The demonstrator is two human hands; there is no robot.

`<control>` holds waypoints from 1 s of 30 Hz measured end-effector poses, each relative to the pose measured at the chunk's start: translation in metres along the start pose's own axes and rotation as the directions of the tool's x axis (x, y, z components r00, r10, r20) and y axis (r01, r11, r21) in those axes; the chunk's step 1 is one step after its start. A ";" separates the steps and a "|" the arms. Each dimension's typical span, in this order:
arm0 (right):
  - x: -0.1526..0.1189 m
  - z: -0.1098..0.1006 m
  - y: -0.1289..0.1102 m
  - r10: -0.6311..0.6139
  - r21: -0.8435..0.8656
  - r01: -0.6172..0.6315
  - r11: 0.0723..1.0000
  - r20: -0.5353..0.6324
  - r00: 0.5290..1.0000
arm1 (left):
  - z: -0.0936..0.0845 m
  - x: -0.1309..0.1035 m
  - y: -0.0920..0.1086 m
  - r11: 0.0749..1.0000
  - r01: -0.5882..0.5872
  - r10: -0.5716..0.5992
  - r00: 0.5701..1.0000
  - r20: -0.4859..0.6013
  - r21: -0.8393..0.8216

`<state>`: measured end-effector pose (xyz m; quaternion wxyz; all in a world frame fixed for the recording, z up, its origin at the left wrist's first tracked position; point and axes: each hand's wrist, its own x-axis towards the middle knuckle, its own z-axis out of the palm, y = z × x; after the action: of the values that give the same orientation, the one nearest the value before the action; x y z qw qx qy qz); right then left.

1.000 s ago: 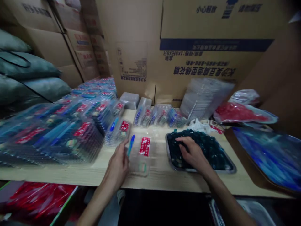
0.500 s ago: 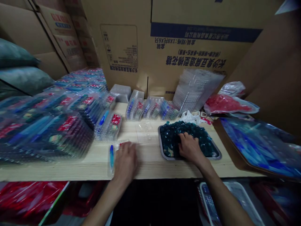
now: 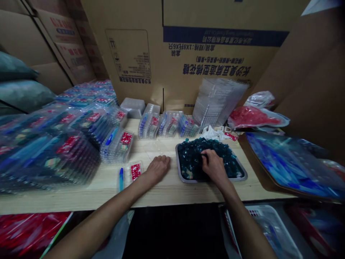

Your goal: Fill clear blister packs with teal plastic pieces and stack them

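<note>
The left hand (image 3: 159, 168) curls, holding unclear, the right hand (image 3: 215, 165) pinches a dark piece (image 3: 205, 156), packed trays (image 3: 87, 158) leftward, cardboard (image 3: 172, 81) behind

Right hand (image 3: 214, 166), fingers bent, among dark teal packets (image 3: 191, 154) in shallow tray (image 3: 244, 176), right of centre. Left hand (image 3: 158, 168), knuckles up, at centre. Blue pen (image 3: 121, 179) and red-white packet (image 3: 136, 171), lower left of centre. Stacked filled packs (image 3: 70, 154), left. Large carton (image 3: 210, 72), upper centre.
</note>
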<state>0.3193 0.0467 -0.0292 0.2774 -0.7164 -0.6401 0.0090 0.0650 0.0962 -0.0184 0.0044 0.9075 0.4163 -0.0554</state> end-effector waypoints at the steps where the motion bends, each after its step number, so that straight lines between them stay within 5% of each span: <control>1: 0.000 0.001 0.000 0.000 0.018 0.000 1.000 -0.016 1.000 | -0.001 -0.001 0.000 1.000 -0.005 0.005 1.000 0.012 -0.003; 7: -0.001 0.000 -0.001 0.001 0.105 0.010 0.994 -0.107 0.994 | -0.011 -0.004 0.003 1.000 0.026 -0.026 0.999 0.039 0.006; 12: -0.008 -0.021 -0.002 0.053 0.327 -0.004 0.945 -0.140 0.989 | -0.026 -0.034 0.007 0.996 0.024 -0.032 0.995 -0.100 -0.082; 16: -0.019 -0.027 -0.016 0.065 0.540 -0.074 0.838 0.036 0.997 | -0.006 -0.082 0.033 0.970 -0.015 -0.004 0.997 -0.078 -0.241; 20: -0.020 -0.008 -0.046 0.004 0.655 -0.117 0.746 0.172 0.985 | 0.020 -0.108 0.060 0.899 -0.027 -0.012 0.996 -0.086 -0.436; 23: -0.015 0.010 -0.073 -0.021 0.773 -0.196 0.603 0.261 0.965 | 0.015 -0.096 0.058 0.720 0.019 -0.214 0.957 -0.195 -0.694; 27: -0.013 0.026 -0.101 -0.051 0.882 -0.314 0.352 0.353 0.934 | -0.006 -0.059 0.040 0.249 -0.021 -0.503 0.852 -0.148 -0.968; 30: -0.016 0.034 -0.108 -0.077 0.889 -0.289 0.354 0.336 0.939 | -0.011 -0.039 0.032 0.089 -0.079 -0.537 0.835 -0.115 -0.993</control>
<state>0.2054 0.0479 -0.0192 0.5238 -0.4618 -0.5094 0.5030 0.0649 0.0461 -0.0046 0.4901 0.5767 0.4771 0.4467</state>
